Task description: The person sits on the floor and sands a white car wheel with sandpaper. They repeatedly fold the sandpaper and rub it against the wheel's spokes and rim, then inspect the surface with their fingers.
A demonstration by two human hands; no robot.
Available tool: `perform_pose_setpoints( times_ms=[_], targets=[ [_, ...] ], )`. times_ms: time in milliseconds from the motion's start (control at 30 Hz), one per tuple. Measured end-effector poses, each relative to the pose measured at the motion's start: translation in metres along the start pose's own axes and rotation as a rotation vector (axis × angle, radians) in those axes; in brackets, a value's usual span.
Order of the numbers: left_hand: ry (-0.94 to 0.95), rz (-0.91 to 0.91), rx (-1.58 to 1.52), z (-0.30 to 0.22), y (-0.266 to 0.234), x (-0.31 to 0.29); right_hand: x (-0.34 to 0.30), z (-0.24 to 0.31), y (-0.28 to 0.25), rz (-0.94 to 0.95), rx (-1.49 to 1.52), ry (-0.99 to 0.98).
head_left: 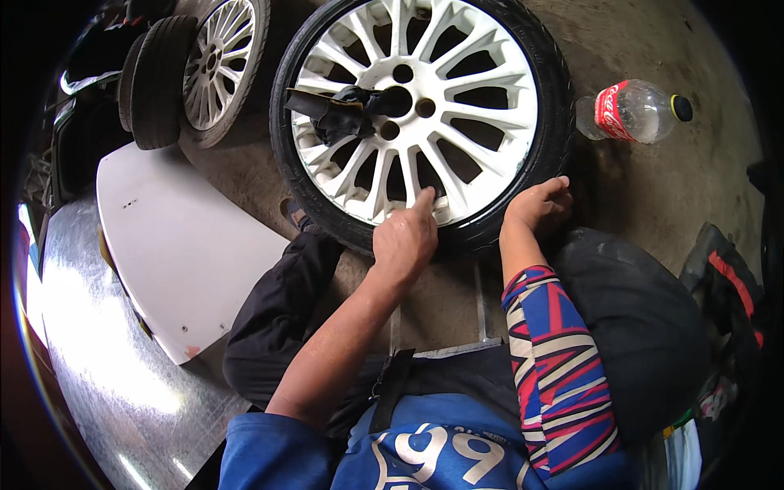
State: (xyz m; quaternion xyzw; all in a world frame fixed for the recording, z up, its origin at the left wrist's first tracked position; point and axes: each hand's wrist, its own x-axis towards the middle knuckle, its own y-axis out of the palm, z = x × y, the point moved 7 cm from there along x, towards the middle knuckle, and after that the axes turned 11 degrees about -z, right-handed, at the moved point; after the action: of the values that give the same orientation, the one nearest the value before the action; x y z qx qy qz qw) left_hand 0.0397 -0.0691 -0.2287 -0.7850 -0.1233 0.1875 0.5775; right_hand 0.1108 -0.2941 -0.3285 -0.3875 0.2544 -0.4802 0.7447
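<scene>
White alloy wheel (425, 106) with black tyre (551, 155), lying flat on the concrete floor (645, 188). Left hand (406, 238), grip released, fingertips on the rim's near edge. Right hand (536, 204), grip released, resting on the tyre. Clear plastic bottle (630, 111) beside the wheel.

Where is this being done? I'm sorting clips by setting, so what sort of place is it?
Most likely a car repair or tyre workshop floor. A white alloy wheel with its tyre lies flat on bare concrete, a second wheel leans nearby, and a detached white car body panel lies beside them.
</scene>
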Motion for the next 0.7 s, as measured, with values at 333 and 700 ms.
perform_pose_setpoints(
  times_ms=[333, 700],
  targets=[
    [-0.119, 0.312, 0.078, 0.002, 0.029, 0.000, 0.000, 0.012, -0.009, -0.015, 0.013, -0.051],
    [-0.070, 0.278, -0.038, 0.005, -0.013, 0.000, -0.001, 0.017, -0.013, 0.000, 0.018, -0.055]
  ],
)
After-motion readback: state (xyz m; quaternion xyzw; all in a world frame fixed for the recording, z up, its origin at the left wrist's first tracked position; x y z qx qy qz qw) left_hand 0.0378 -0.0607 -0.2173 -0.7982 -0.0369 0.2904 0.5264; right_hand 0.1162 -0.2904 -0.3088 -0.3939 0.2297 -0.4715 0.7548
